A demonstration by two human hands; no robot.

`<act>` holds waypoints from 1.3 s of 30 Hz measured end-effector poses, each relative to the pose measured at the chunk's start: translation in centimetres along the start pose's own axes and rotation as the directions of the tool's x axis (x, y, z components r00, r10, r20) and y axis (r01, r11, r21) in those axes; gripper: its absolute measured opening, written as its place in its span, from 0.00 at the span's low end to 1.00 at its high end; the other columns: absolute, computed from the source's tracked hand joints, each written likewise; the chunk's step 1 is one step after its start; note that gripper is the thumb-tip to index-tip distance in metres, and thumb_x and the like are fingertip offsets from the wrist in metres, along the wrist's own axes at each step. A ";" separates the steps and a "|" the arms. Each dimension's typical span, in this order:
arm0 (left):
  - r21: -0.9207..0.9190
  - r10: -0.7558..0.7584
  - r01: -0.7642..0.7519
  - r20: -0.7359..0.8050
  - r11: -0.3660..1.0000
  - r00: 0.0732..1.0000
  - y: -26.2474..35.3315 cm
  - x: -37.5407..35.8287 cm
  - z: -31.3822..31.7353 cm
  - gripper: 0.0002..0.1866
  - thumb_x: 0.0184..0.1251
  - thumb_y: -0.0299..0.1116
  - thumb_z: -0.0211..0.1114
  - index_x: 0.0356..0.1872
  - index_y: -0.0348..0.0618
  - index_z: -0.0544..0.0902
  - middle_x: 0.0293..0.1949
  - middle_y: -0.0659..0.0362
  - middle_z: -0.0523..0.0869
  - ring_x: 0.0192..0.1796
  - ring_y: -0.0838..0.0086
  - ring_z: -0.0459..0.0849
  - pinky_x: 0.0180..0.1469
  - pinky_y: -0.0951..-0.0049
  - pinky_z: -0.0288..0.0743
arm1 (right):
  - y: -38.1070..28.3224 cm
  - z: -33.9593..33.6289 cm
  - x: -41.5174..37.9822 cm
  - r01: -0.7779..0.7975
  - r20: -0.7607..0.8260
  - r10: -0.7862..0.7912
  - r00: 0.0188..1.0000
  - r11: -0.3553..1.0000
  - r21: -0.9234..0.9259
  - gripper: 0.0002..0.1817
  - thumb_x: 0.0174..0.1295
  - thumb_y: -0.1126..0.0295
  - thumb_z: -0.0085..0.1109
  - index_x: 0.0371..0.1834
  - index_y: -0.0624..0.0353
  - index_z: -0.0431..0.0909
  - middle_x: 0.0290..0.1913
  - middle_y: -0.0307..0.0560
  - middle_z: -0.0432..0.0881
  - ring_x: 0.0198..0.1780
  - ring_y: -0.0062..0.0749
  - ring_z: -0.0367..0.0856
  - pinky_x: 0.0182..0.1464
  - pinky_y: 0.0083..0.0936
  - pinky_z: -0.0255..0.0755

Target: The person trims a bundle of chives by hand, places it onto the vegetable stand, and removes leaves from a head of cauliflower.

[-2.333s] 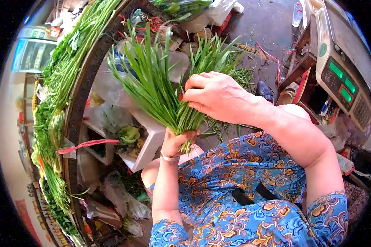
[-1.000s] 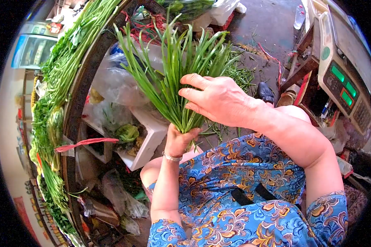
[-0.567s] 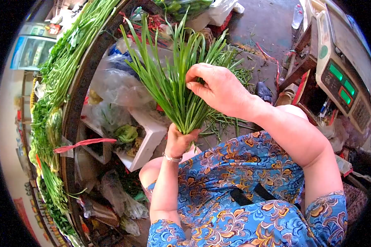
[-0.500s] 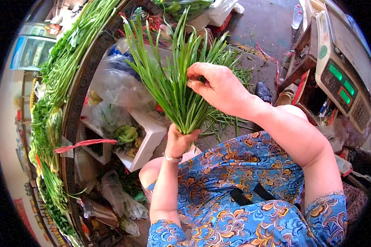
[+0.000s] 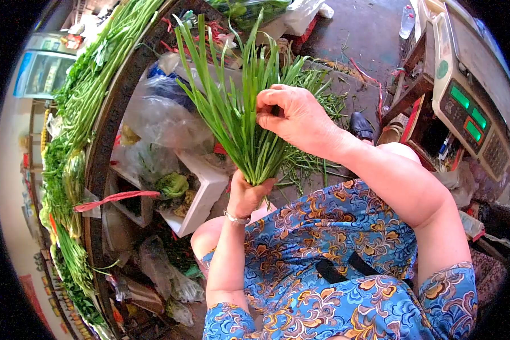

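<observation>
My left hand [image 5: 248,195], with a bracelet at its wrist, is wrapped round the lower stems of a bunch of garlic chives [image 5: 241,122]. The long flat green leaves fan upward and away from me. Against the right side of the bunch is my right hand [image 5: 300,116], its thumb and forefinger pinched at the chive leaves about halfway up. Whether it grips one leaf or several is hidden by the fingers. Loose chives and trimmings [image 5: 317,164] lie on the floor behind and below my right hand.
Bundled greens [image 5: 90,107] line a curved shelf edge [image 5: 105,136] on the left, where a red ribbon [image 5: 119,199] hangs. Plastic bags [image 5: 164,122] and a white foam box [image 5: 207,190] sit beneath. A scale [image 5: 464,113] with lit digits stands right. A plastic bottle [image 5: 407,21] is at the back.
The chive leaves have shifted slightly and spread a little differently at the top. Both hands stay in almost the same place, the right still pinched at the leaves.
</observation>
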State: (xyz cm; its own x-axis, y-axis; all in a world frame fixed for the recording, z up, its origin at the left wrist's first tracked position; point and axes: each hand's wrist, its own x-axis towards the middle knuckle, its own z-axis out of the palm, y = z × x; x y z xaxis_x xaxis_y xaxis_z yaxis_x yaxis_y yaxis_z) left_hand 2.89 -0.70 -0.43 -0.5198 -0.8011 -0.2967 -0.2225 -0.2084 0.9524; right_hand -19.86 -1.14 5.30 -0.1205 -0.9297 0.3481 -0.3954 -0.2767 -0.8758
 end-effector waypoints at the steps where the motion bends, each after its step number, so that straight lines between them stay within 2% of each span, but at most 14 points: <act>1: 0.000 0.000 0.000 0.000 1.000 1.000 0.1 0.0 0.0 0.16 0.52 0.15 0.66 0.43 0.38 0.82 0.35 0.65 0.85 0.32 0.80 0.80 0.35 0.77 0.75 | 0.0 0.0 0.0 0.000 0.000 0.000 1.000 1.000 0.000 0.09 0.56 0.68 0.63 0.35 0.61 0.80 0.33 0.53 0.80 0.41 0.49 0.81 0.45 0.40 0.74; 4: 0.020 -0.047 0.048 -0.017 0.999 0.999 0.1 0.0 -0.2 0.14 0.53 0.15 0.65 0.42 0.38 0.83 0.33 0.64 0.85 0.30 0.79 0.80 0.32 0.76 0.75 | 0.1 0.0 -0.1 0.025 -0.012 -0.025 1.000 1.000 -0.008 0.08 0.56 0.68 0.62 0.33 0.62 0.79 0.33 0.53 0.79 0.41 0.50 0.80 0.44 0.41 0.74; 6: -0.053 -0.076 0.073 -0.041 0.996 0.996 0.0 0.0 -0.2 0.13 0.54 0.14 0.67 0.41 0.36 0.81 0.31 0.62 0.85 0.26 0.78 0.80 0.29 0.77 0.74 | 0.0 -0.2 -0.2 -0.004 -0.003 0.004 1.000 0.999 0.037 0.08 0.56 0.68 0.61 0.33 0.63 0.79 0.33 0.54 0.79 0.41 0.51 0.80 0.44 0.42 0.73; 16: -0.073 -0.071 0.068 -0.047 0.995 0.996 0.6 0.1 0.1 0.12 0.55 0.14 0.67 0.41 0.36 0.81 0.30 0.61 0.84 0.25 0.78 0.79 0.27 0.77 0.74 | 0.3 -0.3 -0.2 0.072 0.016 -0.072 0.997 0.997 0.014 0.08 0.58 0.68 0.59 0.33 0.63 0.79 0.35 0.56 0.79 0.42 0.54 0.79 0.44 0.43 0.73; 21: -0.022 -0.073 0.072 -0.053 0.997 0.996 0.8 0.1 0.1 0.12 0.55 0.15 0.68 0.41 0.36 0.81 0.30 0.62 0.84 0.25 0.79 0.79 0.27 0.77 0.74 | 0.1 -0.6 -0.4 0.159 -0.003 -0.159 0.987 0.987 0.022 0.08 0.57 0.68 0.60 0.32 0.62 0.78 0.35 0.54 0.78 0.41 0.53 0.79 0.44 0.43 0.73; 28: -0.050 -0.065 0.061 -0.082 0.997 0.995 0.8 -0.1 0.3 0.12 0.55 0.16 0.67 0.41 0.36 0.81 0.30 0.62 0.84 0.26 0.79 0.79 0.27 0.78 0.74 | 0.2 -0.5 -0.6 0.166 -0.021 -0.166 0.986 0.986 -0.005 0.07 0.57 0.69 0.61 0.33 0.61 0.78 0.36 0.53 0.78 0.40 0.52 0.80 0.41 0.43 0.74; 30: -0.031 -0.037 0.035 -0.075 0.999 0.997 0.4 0.0 0.0 0.13 0.56 0.16 0.67 0.43 0.37 0.82 0.33 0.62 0.86 0.26 0.78 0.80 0.28 0.78 0.75 | 0.3 -0.6 -0.7 0.218 -0.031 -0.222 0.975 0.972 -0.084 0.06 0.56 0.76 0.63 0.36 0.60 0.79 0.36 0.46 0.78 0.34 0.42 0.81 0.36 0.31 0.75; 31: -0.031 -0.037 0.034 -0.076 0.999 0.996 0.4 0.0 -0.1 0.13 0.56 0.16 0.67 0.43 0.37 0.82 0.33 0.62 0.86 0.26 0.78 0.80 0.28 0.78 0.75 | 0.3 -0.7 -0.8 0.219 -0.030 -0.222 0.975 0.972 -0.084 0.06 0.56 0.76 0.63 0.36 0.60 0.79 0.36 0.46 0.78 0.34 0.42 0.81 0.36 0.31 0.75; 34: -0.032 -0.030 0.028 -0.074 0.999 0.997 0.2 0.0 -0.2 0.12 0.56 0.17 0.68 0.43 0.37 0.82 0.33 0.62 0.86 0.26 0.78 0.81 0.28 0.77 0.75 | 0.3 -1.0 -0.8 0.258 -0.015 -0.265 0.964 0.950 -0.178 0.06 0.56 0.77 0.63 0.36 0.59 0.78 0.37 0.47 0.77 0.35 0.44 0.81 0.36 0.33 0.75; 36: -0.027 -0.023 0.021 -0.088 0.999 0.996 0.1 0.0 -0.2 0.13 0.56 0.17 0.68 0.43 0.37 0.82 0.33 0.62 0.86 0.27 0.78 0.81 0.29 0.77 0.75 | 0.3 -1.3 -0.9 0.232 0.019 -0.234 0.972 0.945 -0.230 0.07 0.57 0.71 0.61 0.37 0.58 0.77 0.40 0.51 0.76 0.39 0.51 0.81 0.39 0.39 0.77; 39: -0.037 -0.026 0.022 -0.102 0.999 0.994 0.5 0.0 0.2 0.11 0.56 0.17 0.67 0.41 0.37 0.81 0.31 0.63 0.84 0.26 0.81 0.78 0.27 0.79 0.73 | 0.3 -1.3 -0.7 0.204 -0.021 -0.212 0.977 0.959 -0.197 0.06 0.57 0.71 0.61 0.36 0.58 0.77 0.39 0.50 0.77 0.39 0.51 0.81 0.39 0.39 0.76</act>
State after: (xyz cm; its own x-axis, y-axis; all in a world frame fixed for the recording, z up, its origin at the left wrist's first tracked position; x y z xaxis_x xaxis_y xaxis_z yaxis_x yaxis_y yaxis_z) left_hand 2.66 -0.71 0.06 -0.4273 -0.8484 -0.3124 -0.2028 -0.2468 0.9476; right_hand -21.10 -0.19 5.25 -0.0525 -0.8445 0.5330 -0.5828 -0.4075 -0.7030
